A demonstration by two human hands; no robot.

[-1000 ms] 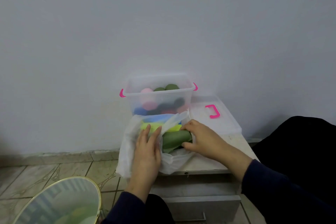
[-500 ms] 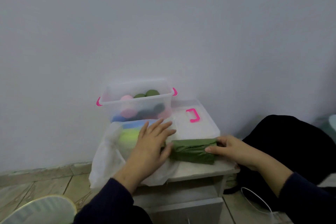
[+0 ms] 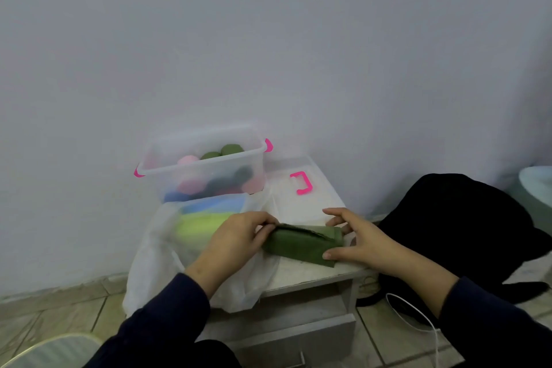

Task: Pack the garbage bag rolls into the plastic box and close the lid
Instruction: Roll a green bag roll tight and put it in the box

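Green roll point(image 3: 301, 243) is now out of the white bag point(image 3: 167, 248) and lies at the tabletop's front edge, both hands on it. Left hand point(image 3: 236, 237) curls over its left end; right hand point(image 3: 358, 240) cups the right end, fingers loosely bent. Roll is flattened with a loose flap, likely needs tightening before going into the box point(image 3: 203, 164). Lid point(image 3: 298, 197) is off, beside the box.
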